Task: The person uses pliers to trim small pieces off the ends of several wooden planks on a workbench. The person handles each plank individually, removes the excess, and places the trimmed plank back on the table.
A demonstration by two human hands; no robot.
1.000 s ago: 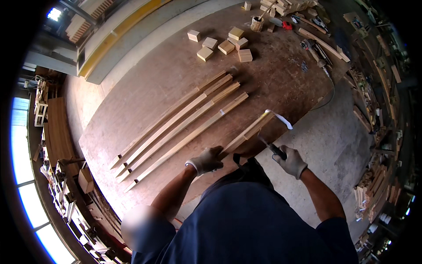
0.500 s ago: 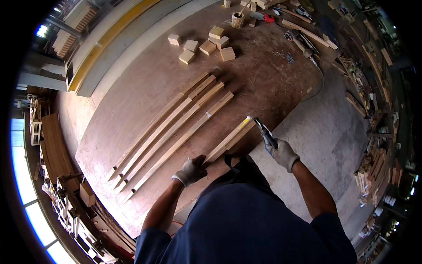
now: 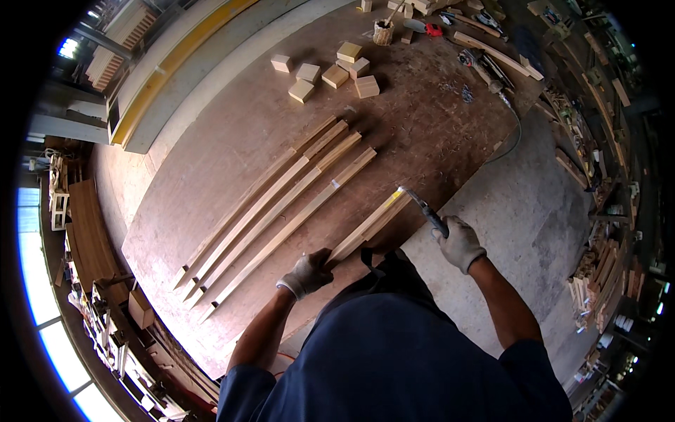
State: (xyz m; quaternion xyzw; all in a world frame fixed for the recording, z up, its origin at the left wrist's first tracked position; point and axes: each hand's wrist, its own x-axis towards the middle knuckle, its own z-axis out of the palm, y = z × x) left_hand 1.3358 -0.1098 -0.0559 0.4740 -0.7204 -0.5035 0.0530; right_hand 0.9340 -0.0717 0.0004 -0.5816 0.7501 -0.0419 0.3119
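Note:
My gloved left hand (image 3: 308, 274) is closed around the near end of a pair of wooden strips (image 3: 367, 227) lying close together at the table's near edge. A yellow patch and a pale spot mark their far end. In my gloved right hand (image 3: 460, 243) is what looks like a hammer (image 3: 430, 214), with a dark grip and a thin metal shaft. Its tip meets or nearly meets the strips' far end; contact is too small to tell. Left of the strips, several long wooden bars (image 3: 281, 228) lie side by side, with short dark tips at their near ends.
Several wooden blocks (image 3: 335, 76) sit on the brown tabletop (image 3: 232, 141) beyond the bars. A small woven pot (image 3: 382, 33) and a corded power tool (image 3: 485, 70) lie farther back. Timber is stacked at the right (image 3: 598, 278). A long yellow-edged beam (image 3: 151, 81) runs at the far left.
My right hand has shifted slightly right and turned the tool, so its shaft now lies toward the strips' end. The left hand keeps its grip. The whole view has shifted a little.

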